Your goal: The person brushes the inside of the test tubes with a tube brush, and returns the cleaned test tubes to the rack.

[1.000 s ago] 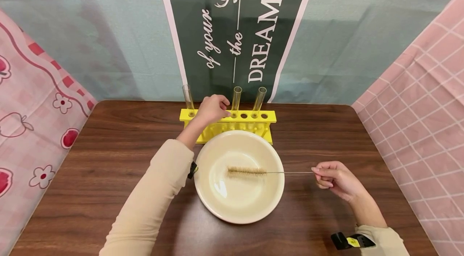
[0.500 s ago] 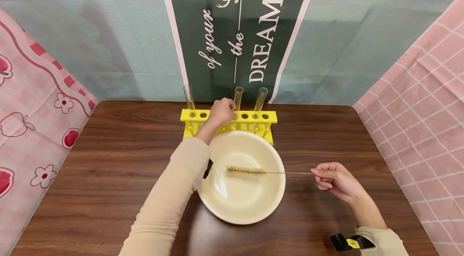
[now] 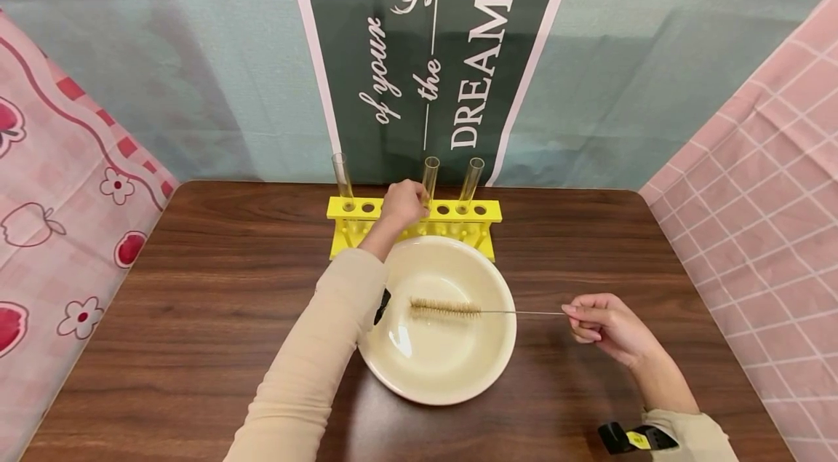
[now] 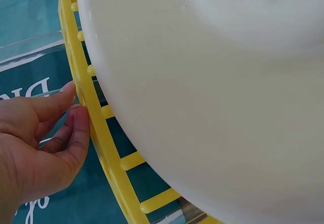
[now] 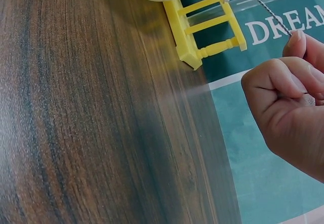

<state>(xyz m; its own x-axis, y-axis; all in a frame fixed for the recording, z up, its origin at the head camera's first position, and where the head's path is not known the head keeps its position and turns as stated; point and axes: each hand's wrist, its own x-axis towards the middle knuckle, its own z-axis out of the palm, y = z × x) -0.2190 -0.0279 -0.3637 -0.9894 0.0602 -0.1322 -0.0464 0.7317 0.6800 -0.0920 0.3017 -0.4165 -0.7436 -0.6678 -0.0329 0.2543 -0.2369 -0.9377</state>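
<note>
In the head view my left hand (image 3: pixel 404 201) pinches the middle glass test tube (image 3: pixel 430 172) just above the top bar of the yellow test tube rack (image 3: pixel 452 218). The left wrist view shows thumb and fingertips around the glass, right at the bar. The tube stands upright in its hole. My right hand (image 3: pixel 609 324) pinches the end of the twisted wire handle (image 5: pixel 263 5) of a test tube brush (image 3: pixel 445 308). Its tan bristles lie over the inside of a cream basin (image 3: pixel 504 345).
Two more test tubes stand in the rack, one at the left (image 3: pixel 342 178) and one at the right (image 3: pixel 471 182). The basin sits close in front of the rack on the dark wooden table (image 3: pixel 196 316). A cloth with lettering (image 3: pixel 484 54) hangs behind.
My left hand has moved right along the rack to the middle test tube and taken hold of it. The right hand and the brush have stayed in place.
</note>
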